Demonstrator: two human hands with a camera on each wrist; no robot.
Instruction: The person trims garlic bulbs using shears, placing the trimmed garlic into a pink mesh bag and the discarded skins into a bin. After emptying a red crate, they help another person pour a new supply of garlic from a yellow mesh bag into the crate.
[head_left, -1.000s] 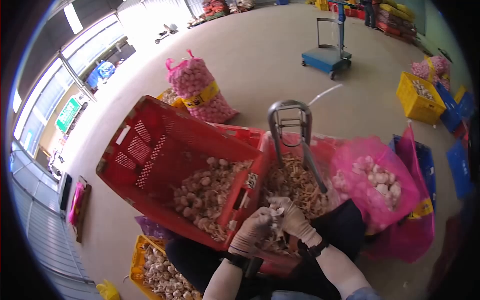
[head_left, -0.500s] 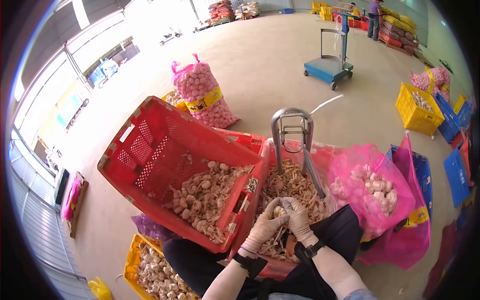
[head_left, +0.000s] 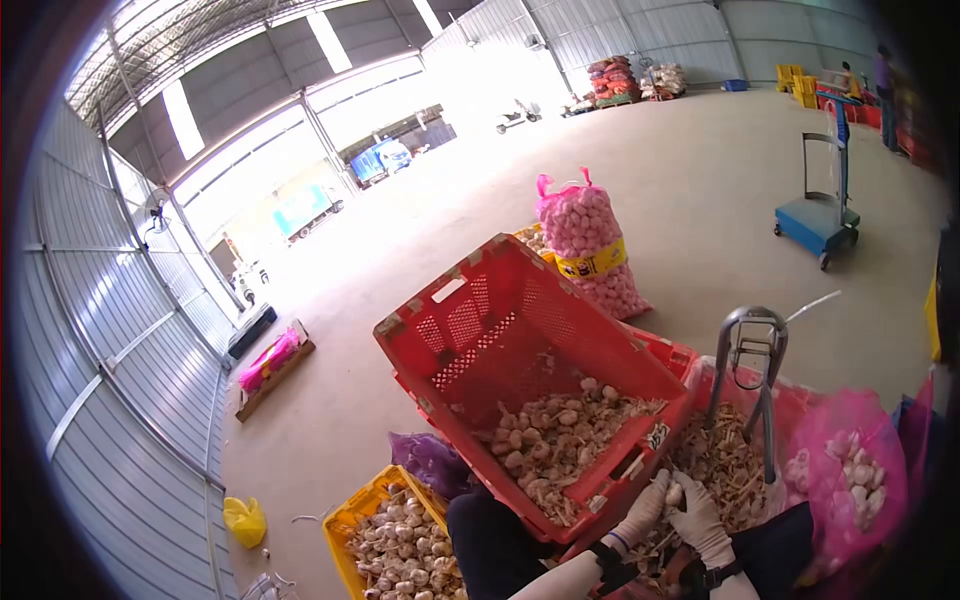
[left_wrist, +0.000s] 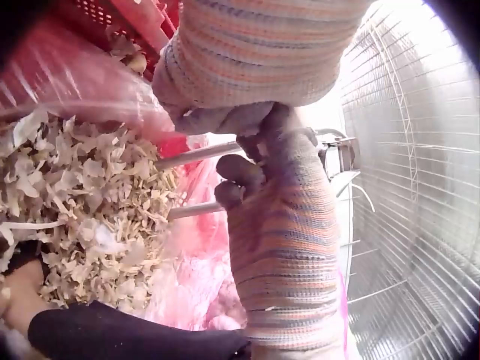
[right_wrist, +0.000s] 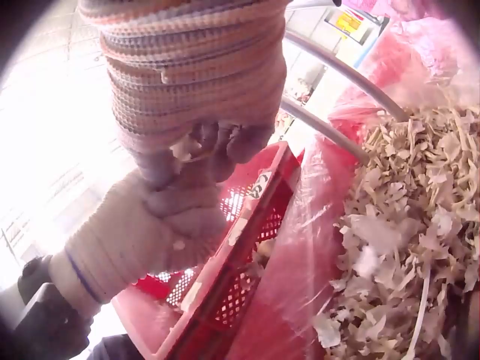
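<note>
Hands [head_left: 672, 503] lower in view than before, both gripping garlic bulb [head_left: 675, 493] between them.

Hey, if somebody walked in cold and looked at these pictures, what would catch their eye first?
Probably the big red crate, tilted up at centre with garlic bulbs heaped in its low end. Just below it, the gloved left hand and right hand meet around a single garlic bulb over a heap of dry trimmings. Behind, a tied pink mesh sack of garlic stands on the floor.
</note>
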